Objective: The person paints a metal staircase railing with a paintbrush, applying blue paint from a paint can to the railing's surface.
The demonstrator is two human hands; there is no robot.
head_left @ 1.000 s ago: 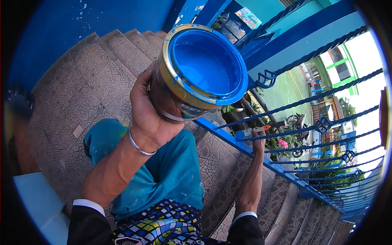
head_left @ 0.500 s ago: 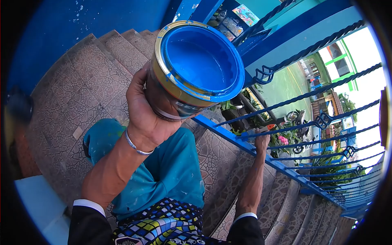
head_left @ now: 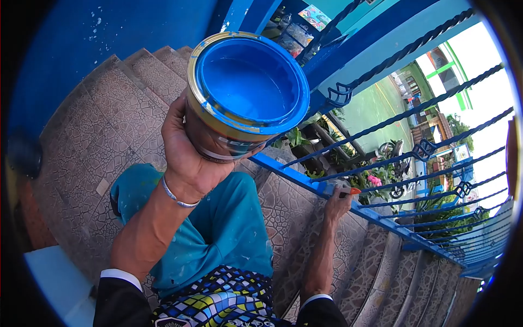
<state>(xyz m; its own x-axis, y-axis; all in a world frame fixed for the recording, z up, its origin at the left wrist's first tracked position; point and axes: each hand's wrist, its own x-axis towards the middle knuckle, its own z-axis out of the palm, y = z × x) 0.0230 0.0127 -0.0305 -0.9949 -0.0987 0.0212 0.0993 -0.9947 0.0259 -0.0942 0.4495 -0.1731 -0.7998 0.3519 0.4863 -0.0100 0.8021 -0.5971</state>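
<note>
My left hand (head_left: 190, 155) is wrapped round a paint can (head_left: 218, 133) from below and holds it up, slightly tilted, in front of me. Blue paint (head_left: 248, 82) fills much of the can, and drips mark its gold rim. Lower right, my right hand (head_left: 339, 206) grips a paintbrush (head_left: 348, 191) with an orange handle end. Its bristle end lies close to the blue bottom rail (head_left: 297, 177) of the railing, partly hidden by the fingers.
Twisted dark blue bars (head_left: 392, 113) rise from the rail on my right. Curved stone-patterned steps (head_left: 122, 103) run around me, beside a blue wall (head_left: 158, 27). Past the bars stand plants with pink flowers (head_left: 374, 180) and a motorcycle (head_left: 393, 150).
My right hand has shifted left and slightly down along the rail with the paintbrush, showing more of its handle. The paint can appears a little further left in view.
</note>
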